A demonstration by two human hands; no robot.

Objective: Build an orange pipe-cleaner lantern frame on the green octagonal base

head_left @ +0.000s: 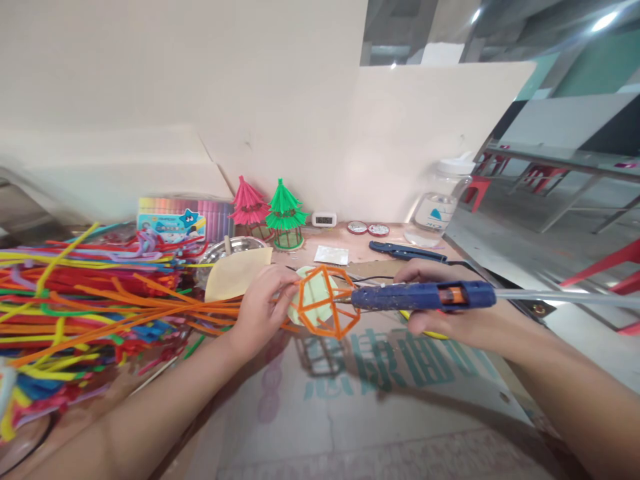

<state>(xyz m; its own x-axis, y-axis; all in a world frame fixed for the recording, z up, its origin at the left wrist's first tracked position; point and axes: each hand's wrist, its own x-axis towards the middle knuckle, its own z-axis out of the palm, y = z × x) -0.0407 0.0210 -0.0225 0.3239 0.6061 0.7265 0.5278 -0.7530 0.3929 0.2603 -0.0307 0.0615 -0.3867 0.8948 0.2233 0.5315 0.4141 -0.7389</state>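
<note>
My left hand [267,303] is closed, pinching the pale green round base of an orange pipe-cleaner frame [320,303]. The frame is held tilted on its side above the work board. My right hand [430,300] is wrapped round a blue hot glue gun [400,297], with a clear glue stick [550,295] jutting from its back end. The gun's nozzle [344,300] points left into the orange frame; I cannot tell whether it touches a strut.
A large heap of coloured pipe cleaners [100,293] lies at left. Behind stand a marker set [185,219], pink [249,203] and green [287,213] pavilion models, a small clock [324,219] and a water bottle [440,200]. Dark-handled pliers [406,252] lie before the bottle.
</note>
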